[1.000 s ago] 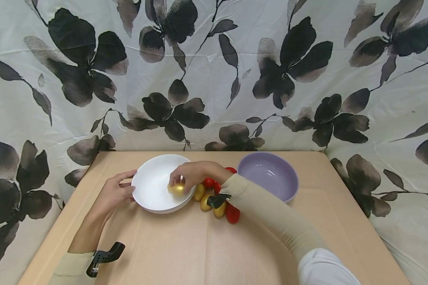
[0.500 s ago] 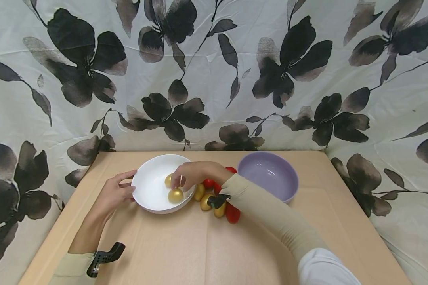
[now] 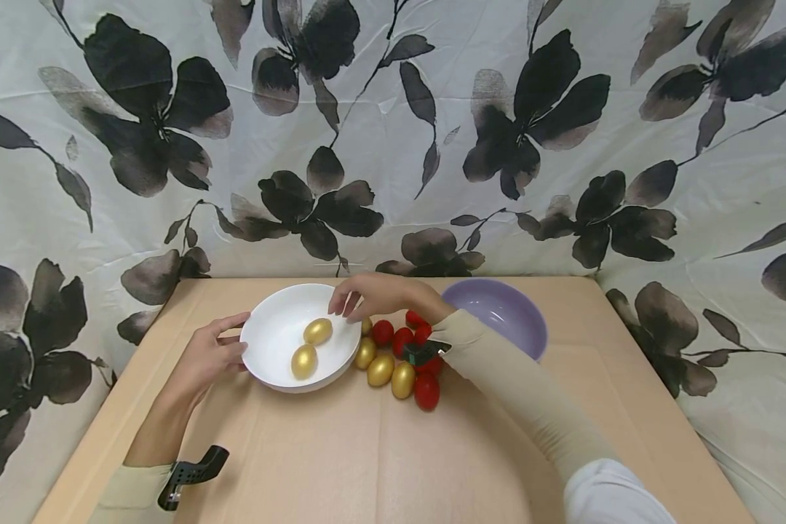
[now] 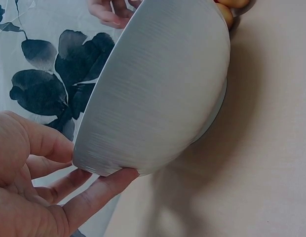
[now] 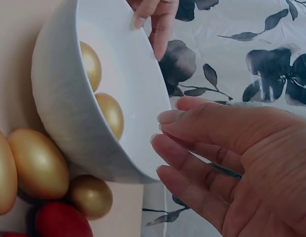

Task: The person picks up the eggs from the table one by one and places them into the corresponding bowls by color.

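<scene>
A white bowl (image 3: 282, 320) stands at the back left of the table with two golden eggs (image 3: 318, 331) lying in it. My left hand (image 3: 215, 352) holds the bowl by its left rim; the left wrist view shows the thumb (image 4: 101, 197) against its outer wall. Over the bowl's right rim hovers my right hand (image 3: 380, 292), its fingers loosely bent and nothing between them. Just right of the bowl, several golden eggs (image 3: 380, 370) and red eggs (image 3: 426, 391) lie in a group. My right wrist partly covers the red ones.
A purple bowl (image 3: 504, 320) stands at the back right, partly behind my right forearm. The wooden table (image 3: 340, 458) ends at a floral cloth (image 3: 419, 182) hanging behind it.
My right hand has let go of a golden egg in the white bowl, then lifted and moved back to the right. Two golden eggs have settled there. My left hand stays put.
</scene>
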The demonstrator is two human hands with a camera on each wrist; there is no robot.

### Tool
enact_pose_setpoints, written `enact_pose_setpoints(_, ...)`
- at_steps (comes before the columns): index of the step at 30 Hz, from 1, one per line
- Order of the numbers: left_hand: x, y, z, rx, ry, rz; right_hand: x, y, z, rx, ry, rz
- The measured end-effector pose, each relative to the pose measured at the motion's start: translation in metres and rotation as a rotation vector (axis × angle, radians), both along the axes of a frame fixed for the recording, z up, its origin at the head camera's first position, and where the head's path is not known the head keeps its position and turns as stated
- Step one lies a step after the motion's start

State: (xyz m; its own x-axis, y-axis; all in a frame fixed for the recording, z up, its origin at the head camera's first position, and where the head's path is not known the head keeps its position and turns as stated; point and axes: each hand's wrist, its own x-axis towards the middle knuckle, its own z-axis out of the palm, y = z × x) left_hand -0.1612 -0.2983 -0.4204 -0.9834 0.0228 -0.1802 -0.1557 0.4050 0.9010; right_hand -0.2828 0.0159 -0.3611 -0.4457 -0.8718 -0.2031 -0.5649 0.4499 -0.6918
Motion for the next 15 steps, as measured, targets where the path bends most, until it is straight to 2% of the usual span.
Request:
enact_pose_setpoints(10, 0.001, 0.001, 0.002, 0.001, -0.011, 0.001, -0.012, 0.023, -0.002, -0.057, 0.045, -0.098)
enact_pose_setpoints(15, 0.001, 0.001, 0.002, -0.001, -0.007, -0.004, -0.017, 0.03, -0.006, -0.044, 0.052, -0.154)
